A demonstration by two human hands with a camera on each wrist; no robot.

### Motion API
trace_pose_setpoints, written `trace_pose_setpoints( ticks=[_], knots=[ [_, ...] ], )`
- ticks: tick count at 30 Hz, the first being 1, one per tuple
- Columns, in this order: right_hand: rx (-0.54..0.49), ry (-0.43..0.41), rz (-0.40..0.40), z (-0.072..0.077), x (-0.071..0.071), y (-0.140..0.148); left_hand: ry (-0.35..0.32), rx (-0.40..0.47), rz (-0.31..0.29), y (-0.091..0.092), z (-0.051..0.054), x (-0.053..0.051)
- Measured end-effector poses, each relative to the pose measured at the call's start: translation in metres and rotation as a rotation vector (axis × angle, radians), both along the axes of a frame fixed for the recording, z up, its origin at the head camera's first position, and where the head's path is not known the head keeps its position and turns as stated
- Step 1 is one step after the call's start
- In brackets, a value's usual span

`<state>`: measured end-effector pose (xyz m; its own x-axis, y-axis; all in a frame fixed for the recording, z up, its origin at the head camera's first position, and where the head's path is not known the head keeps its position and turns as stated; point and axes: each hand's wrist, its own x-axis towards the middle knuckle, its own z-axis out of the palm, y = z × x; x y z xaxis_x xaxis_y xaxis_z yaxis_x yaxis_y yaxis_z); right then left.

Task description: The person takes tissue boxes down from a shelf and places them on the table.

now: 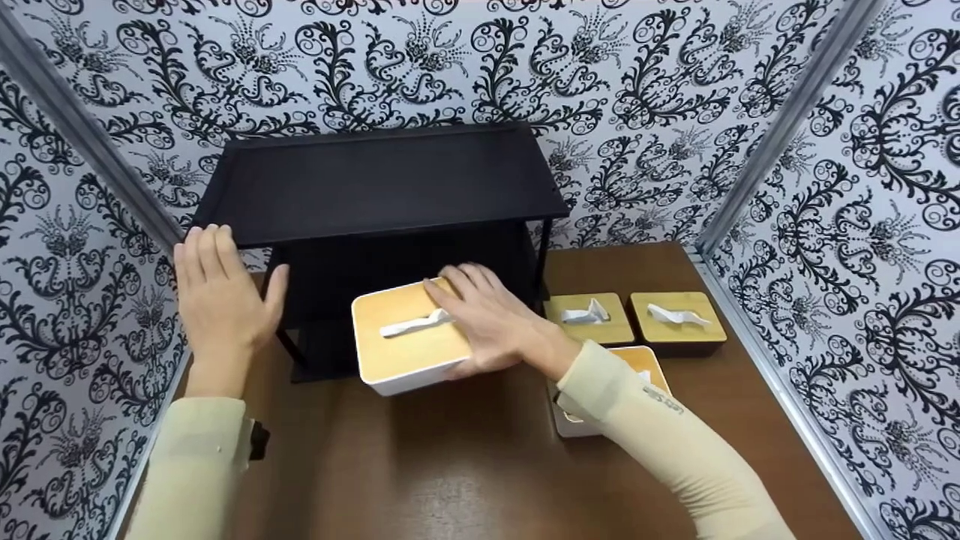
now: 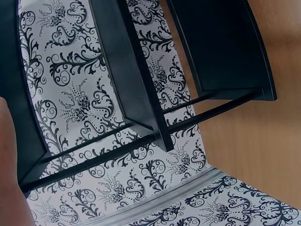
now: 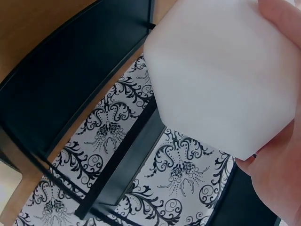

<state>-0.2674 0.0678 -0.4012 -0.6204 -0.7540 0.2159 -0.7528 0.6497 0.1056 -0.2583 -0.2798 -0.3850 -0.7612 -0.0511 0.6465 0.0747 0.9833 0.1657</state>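
My right hand (image 1: 491,319) grips a white tissue box (image 1: 409,360) by its right end, above the table and in front of the black shelf rack (image 1: 382,180). The box has a light wooden lid with a tissue sticking out of its slot. Seen from the right wrist, the plain white underside of the box (image 3: 221,80) fills the upper right. My left hand (image 1: 225,307) is raised by the rack's front left corner, fingers straight and thumb apart, holding nothing. Whether it touches the rack I cannot tell. At the left wrist view's edge only part of that hand (image 2: 10,174) shows.
On the brown table (image 1: 457,480), right of the rack, stand two dark tissue boxes with wooden lids, one nearer (image 1: 592,319) and one farther right (image 1: 679,322). Another white tissue box (image 1: 637,364) lies partly behind my right sleeve. Patterned walls (image 1: 862,247) enclose the table.
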Motion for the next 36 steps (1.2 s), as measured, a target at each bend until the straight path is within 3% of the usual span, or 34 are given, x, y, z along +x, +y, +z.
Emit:
trace_pose_setpoints(
  ticks=[9,22,29,36],
  knots=[
    [-0.025,-0.039,0.005,-0.008,0.008,0.028,0.050,-0.006,-0.013,0.001,-0.002,-0.002],
    [-0.057,-0.098,-0.030,-0.018,0.022,0.088,0.054,-0.001,-0.024,-0.001,-0.002,-0.002],
    [-0.102,-0.140,-0.063,-0.023,0.033,0.120,0.120,-0.006,-0.037,-0.002,-0.003,-0.001],
    [-0.103,-0.125,-0.105,-0.024,0.037,0.152,0.090,-0.005,-0.037,-0.001,-0.002,-0.001]
  ],
)
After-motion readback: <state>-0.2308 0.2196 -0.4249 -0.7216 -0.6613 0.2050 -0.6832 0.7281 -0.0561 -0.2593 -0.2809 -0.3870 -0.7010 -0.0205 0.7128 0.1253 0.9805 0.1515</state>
